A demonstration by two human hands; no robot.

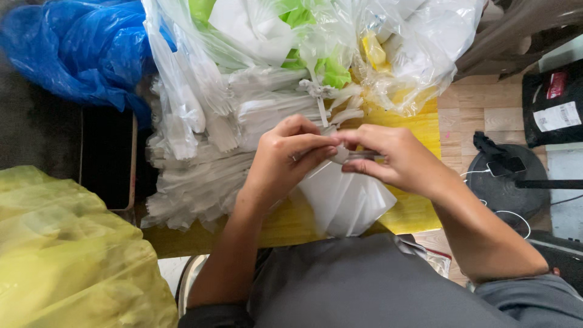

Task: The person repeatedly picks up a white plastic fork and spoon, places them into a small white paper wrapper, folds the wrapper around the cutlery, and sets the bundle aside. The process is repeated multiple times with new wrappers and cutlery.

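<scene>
Both hands meet over the middle of a yellow table (pixel 419 130), forearms angling in from the person's lap so the wrists bend toward each other. The left hand (pixel 282 161) is curled, knuckles up, with thumb and forefinger pinched tight on the top edge of a small clear plastic sleeve (pixel 346 197). The right hand (pixel 395 158) comes in from the other side, fingers bent and closed narrow on the same top edge, and a thin dark strip shows just under its fingertips; I cannot tell what that strip is. The sleeve hangs down from the two pinches and fans out over the table's near edge, just above the person's grey shirt.

Just behind the hands lies a heap of white plastic cutlery in clear wrappers (pixel 200 176), spread across the left part of the table. Behind that sit clear plastic bags (pixel 401 54) stuffed with white and green things. A blue bag (pixel 73 54) is off at the far left, and a yellow bag (pixel 67 255) sits close by the person's left side.
</scene>
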